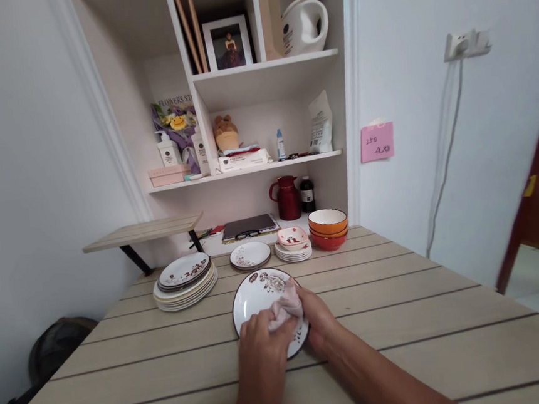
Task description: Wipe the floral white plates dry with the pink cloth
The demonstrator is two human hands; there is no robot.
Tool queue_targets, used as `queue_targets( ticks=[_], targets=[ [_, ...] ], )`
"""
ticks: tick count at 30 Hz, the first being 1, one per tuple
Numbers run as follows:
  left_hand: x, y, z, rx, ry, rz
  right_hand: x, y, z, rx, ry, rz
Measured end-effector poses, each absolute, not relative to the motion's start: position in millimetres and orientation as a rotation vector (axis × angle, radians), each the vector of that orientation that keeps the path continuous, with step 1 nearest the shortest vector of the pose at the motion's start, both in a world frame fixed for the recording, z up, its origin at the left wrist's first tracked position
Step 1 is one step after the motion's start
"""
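A white plate (pixel 249 295) with a dark rim and brown flowers is tilted toward me above the table, in front of my body. At its right edge, my right hand (pixel 320 320) grips the rim, with its fingers partly hidden behind the plate. My left hand (pixel 265 340) is closed on a crumpled pale pink cloth (pixel 285 307) pressed to the plate's face. The cloth also reaches up against the right hand's fingers.
Behind the plate stand a tall plate stack (pixel 187 294) on the left, a low plate stack (pixel 250 255), small dishes (pixel 293 250) and orange bowls (pixel 328 225). A raised wooden shelf (pixel 144 230) is at the back left. Further back are a laptop (pixel 249 226) and red jug (pixel 288 199).
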State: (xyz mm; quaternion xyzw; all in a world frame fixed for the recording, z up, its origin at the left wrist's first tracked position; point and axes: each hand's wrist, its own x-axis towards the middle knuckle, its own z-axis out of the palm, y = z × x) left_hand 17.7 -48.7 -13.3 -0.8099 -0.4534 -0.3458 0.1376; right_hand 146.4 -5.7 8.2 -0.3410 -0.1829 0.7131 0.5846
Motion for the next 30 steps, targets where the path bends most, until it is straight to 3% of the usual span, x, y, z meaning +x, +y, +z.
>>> queue_targets(
  ticks=[3,12,19,26,30],
  targets=[
    [17.8,-48.1,-13.4,-2.382,-1.295,-0.996,146.2,-4.6,6.1,-0.778,-0.449,1.662],
    [9.7,-45.0,-5.9,-2.08,-1.853,-0.914,141.0,-11.7,9.0,-0.832,-0.516,1.632],
    [7.9,-43.6,3.5,-2.306,-1.754,-0.773,148.6,-4.8,5.5,-0.817,-0.509,1.591],
    [8.8,-8.5,43.0,-2.483,-1.356,-0.622,159.9,10.4,6.0,-0.713,-0.396,1.604],
    [18.2,19.6,35.0,-2.57,-1.18,-0.61,171.7,21.4,1.9,-0.745,-0.358,1.54]
  ],
)
